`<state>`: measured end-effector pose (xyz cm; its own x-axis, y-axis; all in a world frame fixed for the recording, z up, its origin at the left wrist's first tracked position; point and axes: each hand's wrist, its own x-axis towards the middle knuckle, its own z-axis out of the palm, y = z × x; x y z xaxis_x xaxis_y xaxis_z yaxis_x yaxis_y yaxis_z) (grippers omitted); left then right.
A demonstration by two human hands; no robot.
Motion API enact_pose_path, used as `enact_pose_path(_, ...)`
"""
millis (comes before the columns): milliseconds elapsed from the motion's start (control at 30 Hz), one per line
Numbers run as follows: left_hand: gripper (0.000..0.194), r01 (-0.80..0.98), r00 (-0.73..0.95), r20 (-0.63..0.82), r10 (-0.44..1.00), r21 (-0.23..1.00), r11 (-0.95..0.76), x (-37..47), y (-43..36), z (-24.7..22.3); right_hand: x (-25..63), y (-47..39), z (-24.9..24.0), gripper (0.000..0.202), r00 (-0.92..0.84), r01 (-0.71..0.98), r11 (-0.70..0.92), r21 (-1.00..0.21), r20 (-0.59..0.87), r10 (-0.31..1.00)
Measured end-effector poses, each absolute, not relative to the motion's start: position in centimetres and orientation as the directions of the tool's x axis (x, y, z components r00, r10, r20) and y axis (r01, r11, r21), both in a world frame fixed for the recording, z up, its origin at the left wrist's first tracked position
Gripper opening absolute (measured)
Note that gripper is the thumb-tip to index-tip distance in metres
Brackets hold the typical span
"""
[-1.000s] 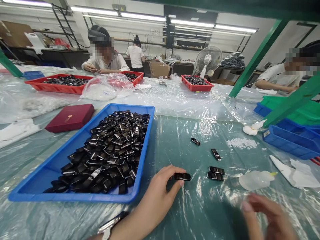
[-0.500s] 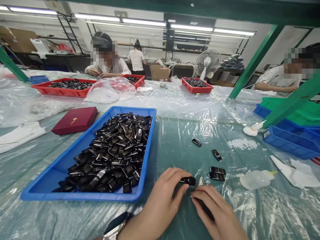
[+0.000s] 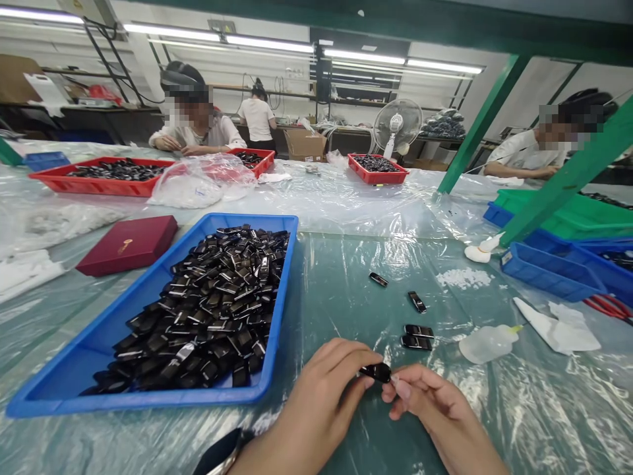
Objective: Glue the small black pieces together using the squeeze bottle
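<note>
My left hand (image 3: 333, 389) pinches a small glossy black piece (image 3: 376, 372) between thumb and fingers, its free end pointing right. Close to that end, my right hand (image 3: 425, 396) has thumb and forefinger pressed together on a tiny whitish bit (image 3: 394, 380); its exact shape is too small to tell. Whether the bit touches the black piece I cannot tell. Beyond the hands lie a pair of similar black pieces (image 3: 417, 336) side by side, and two single ones, one black piece (image 3: 417, 301) nearer and another black piece (image 3: 378, 280) farther off.
A blue tray (image 3: 277, 330) heaped with black pieces stands on the left, beside a dark red box (image 3: 128, 245). To the right are a soft squeeze bottle (image 3: 487, 344), small white bits (image 3: 465, 278), white cloth (image 3: 556, 326) and blue bins (image 3: 548, 270). Co-workers sit across the table.
My right hand has turned, its thumb now uppermost, and its fingertips have come up to the black piece's end. My left hand keeps its hold. The whole view has shifted slightly.
</note>
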<state>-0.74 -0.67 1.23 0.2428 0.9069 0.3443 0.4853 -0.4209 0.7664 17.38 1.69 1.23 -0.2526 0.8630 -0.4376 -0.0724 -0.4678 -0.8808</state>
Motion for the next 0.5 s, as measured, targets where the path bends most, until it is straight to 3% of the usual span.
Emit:
enact_pose_path(167,0.031,0.495,0.28,0.354,0.892,0.743,-0.45,-0.8,-0.7,1.2,17.5,1.8,1.3,0.045,-0.301,-0.072,-0.495,-0.866,-0.455,0.838)
enact_pose_path(333,0.026,0.475,0.345,0.356,0.868,0.732,-0.489,-0.9,-0.9,2.1,17.7,1.8,1.8,0.043,-0.45,-0.197,-0.598,-0.777,-0.47,0.759)
enact_pose_path(500,0.028,0.369,0.389,0.413,0.823,0.749,-0.551,-0.8,-1.0,2.5,18.6,1.9,1.3,0.039,-0.642,-0.286,-0.663,-0.692,-0.375,0.669)
